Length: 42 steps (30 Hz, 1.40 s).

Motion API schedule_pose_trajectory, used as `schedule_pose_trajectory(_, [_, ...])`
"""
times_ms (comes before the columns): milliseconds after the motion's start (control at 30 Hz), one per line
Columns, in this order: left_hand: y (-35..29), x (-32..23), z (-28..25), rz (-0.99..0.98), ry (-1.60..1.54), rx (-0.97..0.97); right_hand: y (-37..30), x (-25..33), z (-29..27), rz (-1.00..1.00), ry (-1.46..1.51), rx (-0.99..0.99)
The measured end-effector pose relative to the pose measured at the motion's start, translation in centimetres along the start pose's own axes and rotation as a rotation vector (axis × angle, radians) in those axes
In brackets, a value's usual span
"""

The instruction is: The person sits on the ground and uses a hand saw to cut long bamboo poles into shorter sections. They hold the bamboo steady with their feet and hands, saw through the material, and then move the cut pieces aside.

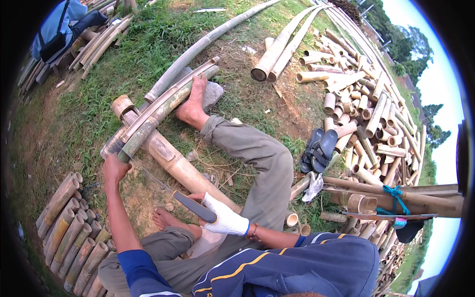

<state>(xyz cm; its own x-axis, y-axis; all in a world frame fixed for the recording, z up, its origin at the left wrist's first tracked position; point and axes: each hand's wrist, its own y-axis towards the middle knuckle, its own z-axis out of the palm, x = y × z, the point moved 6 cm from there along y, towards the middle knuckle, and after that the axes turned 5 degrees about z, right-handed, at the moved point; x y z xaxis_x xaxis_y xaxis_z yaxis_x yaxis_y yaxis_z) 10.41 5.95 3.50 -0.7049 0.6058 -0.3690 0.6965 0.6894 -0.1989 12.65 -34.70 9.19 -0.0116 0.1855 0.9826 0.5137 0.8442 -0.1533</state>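
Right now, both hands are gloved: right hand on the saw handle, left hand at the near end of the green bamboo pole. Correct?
Not quite: the left hand is bare. The head view shows a glove only on the right hand. The rest stands: right hand on the saw handle, left at the green bamboo pole's near end.

Saw teeth (pixel 158 180) indistinct, left hand (pixel 116 169) (partly hidden)

The shirt (pixel 316 257) is striped navy; trousers (pixel 257 153), grey; glove (pixel 228 217), white.
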Motion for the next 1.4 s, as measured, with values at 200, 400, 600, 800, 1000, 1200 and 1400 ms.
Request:
schedule_pose_trajectory(200, [-0.1,-0.6,-0.2,-0.016,-0.122,0.036,17.3,1.5,5.1,-0.101,-0.106,-0.059])
schedule_pose_trajectory(400, [0.5,1.6,0.2,0.024,-0.137,0.11,1.4,0.1,1.0,0.077,-0.013,0.026])
schedule_pose_trajectory(600, [0.3,1.3,0.0,0.029,-0.069,0.067,-6.3,2.9,-1.5,0.182,-0.039,0.031])
schedule_pose_trajectory(800, [1.7,1.3,1.4,0.064,-0.107,-0.032,16.5,1.8,4.2,-0.02,-0.071,-0.041])
schedule_pose_trajectory(1000, [1.4,2.4,0.8,0.014,-0.214,0.161,13.0,1.2,4.5,0.018,-0.1,-0.011])
schedule_pose_trajectory(1200, [0.2,-0.3,-0.4,0.053,0.004,0.163,-8.4,0.7,-1.8,0.103,-0.355,-0.037])
schedule_pose_trajectory(1400, [-0.7,1.1,0.3,0.005,-0.034,0.039,4.9,-0.5,2.4,-0.125,-0.258,-0.08])
